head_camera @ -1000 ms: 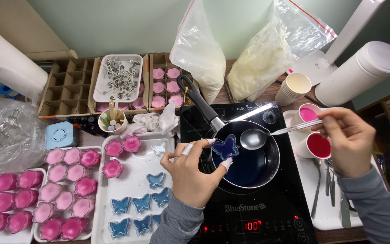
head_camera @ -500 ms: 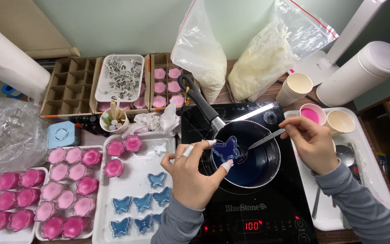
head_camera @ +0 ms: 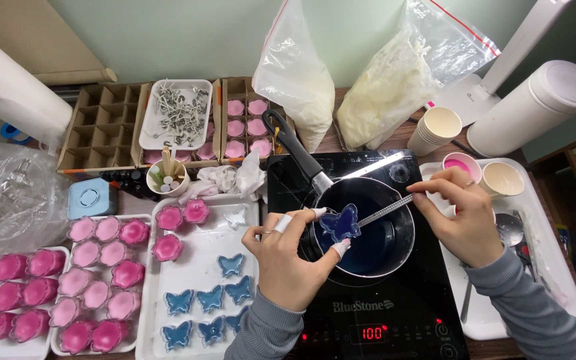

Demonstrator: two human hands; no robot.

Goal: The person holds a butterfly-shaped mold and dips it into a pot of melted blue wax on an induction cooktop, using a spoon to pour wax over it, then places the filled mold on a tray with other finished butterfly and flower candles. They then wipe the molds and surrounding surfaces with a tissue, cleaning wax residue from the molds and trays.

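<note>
My left hand (head_camera: 288,260) pinches a small blue butterfly-shaped mould (head_camera: 341,223) between thumb and fingers, held over a dark saucepan (head_camera: 395,250) of blue liquid. My right hand (head_camera: 460,217) grips the handle of a thin metal spoon (head_camera: 385,209), and the spoon's tip reaches the butterfly mould. The spoon's bowl is hidden behind the mould. The pan stands on a black induction cooker (head_camera: 368,320), with its black handle (head_camera: 291,150) pointing to the back left.
A white tray (head_camera: 198,253) to the left holds several blue butterfly candles (head_camera: 209,299) and pink flower candles (head_camera: 95,280). Cardboard dividers (head_camera: 95,127), a wick tray (head_camera: 175,113) and two wax bags (head_camera: 395,87) stand behind. Paper cups (head_camera: 438,130), a white canister (head_camera: 535,107) and a cup tray (head_camera: 555,267) are at the right.
My right hand has carried the spoon leftward from the cups on the right tray to the butterfly mould over the pan. My left hand has kept the mould in place.
</note>
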